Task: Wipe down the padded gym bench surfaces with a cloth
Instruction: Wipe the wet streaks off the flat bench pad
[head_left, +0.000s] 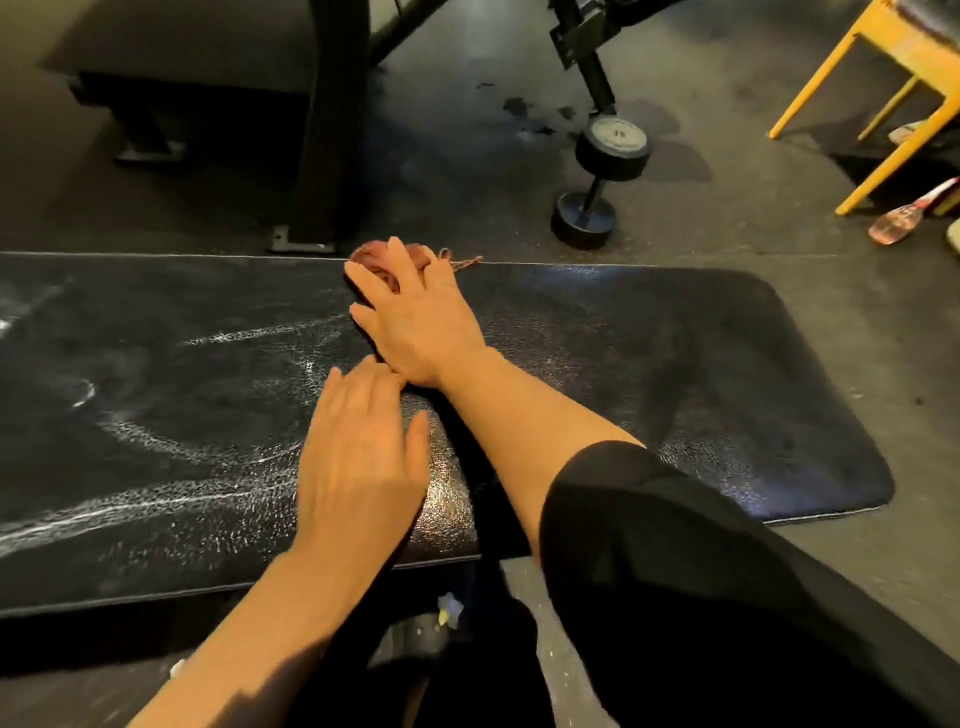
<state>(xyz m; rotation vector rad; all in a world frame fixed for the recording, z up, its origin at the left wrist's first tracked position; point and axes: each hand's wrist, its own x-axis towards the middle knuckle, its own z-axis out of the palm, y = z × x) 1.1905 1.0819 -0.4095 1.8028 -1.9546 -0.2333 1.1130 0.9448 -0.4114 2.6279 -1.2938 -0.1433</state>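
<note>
Cloth (387, 262) under flat right hand (415, 322) (fingers spread), bench (675, 364)

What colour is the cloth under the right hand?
Reddish-pink, seen in the head view: the cloth lies bunched under the right hand at the bench pad's far edge.

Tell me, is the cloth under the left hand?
No, the reddish cloth lies under the right hand, while the left hand rests on the bare bench pad.

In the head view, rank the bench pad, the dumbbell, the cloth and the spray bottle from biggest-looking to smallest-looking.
1. bench pad, by far the largest.
2. dumbbell, on the floor beyond the pad.
3 and 4, unsure: cloth is mostly hidden under the right hand, and spray bottle is cut off by the frame edge.
</note>
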